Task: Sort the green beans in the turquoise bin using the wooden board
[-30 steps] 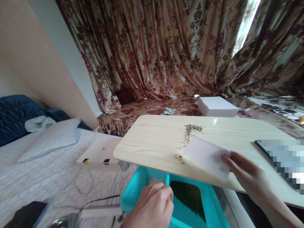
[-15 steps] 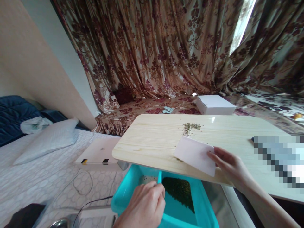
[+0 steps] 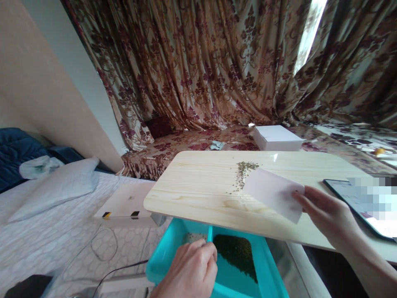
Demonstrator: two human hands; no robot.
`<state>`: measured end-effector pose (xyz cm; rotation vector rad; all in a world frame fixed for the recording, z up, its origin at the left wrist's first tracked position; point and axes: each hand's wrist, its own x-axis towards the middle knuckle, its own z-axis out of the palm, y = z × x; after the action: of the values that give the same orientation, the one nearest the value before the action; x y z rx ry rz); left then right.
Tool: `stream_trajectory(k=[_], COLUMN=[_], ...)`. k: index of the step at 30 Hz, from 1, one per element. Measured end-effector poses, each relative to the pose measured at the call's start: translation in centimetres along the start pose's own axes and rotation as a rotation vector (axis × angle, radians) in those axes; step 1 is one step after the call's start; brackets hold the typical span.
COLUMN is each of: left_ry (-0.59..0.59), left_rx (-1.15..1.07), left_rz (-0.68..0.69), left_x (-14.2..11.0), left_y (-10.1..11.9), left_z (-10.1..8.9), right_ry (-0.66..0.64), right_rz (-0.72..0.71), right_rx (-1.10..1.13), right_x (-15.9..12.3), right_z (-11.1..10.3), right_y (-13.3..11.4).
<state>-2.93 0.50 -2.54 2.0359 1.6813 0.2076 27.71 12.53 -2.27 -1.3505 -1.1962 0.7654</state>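
Head view: right hand [image 3: 325,213] reaches in from near right, wrist angled left, fingers pinching white card [image 3: 273,193] by its right end, thumb on top. Card slants low over bench [image 3: 189,178], left edge beside scattered green grains [image 3: 245,169]. Left hand [image 3: 194,267] at near side, back up, knuckles bent, fingers closed on divider [image 3: 210,232] of teal bin [image 3: 270,271], below bench's near edge. Dark green heap [image 3: 237,252] in bin's right compartment. Tablet [image 3: 341,192] far right of card.
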Motion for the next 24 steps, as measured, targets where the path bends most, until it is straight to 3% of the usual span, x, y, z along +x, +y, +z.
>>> stream_trajectory(k=[15, 24], left_ry=[-0.034, 0.004], left_rx=[0.037, 0.008], left_rz=[0.006, 0.039], left_x=[0.4, 0.4], left_y=[-0.3, -0.8], left_z=[0.3, 0.6], right_ry=[-0.086, -0.134], right_rz=[-0.117, -0.152], right_rx=[-0.081, -0.105], right_x=[1.9, 0.7], right_z=[2.7, 4.0], right_y=[0.7, 0.4])
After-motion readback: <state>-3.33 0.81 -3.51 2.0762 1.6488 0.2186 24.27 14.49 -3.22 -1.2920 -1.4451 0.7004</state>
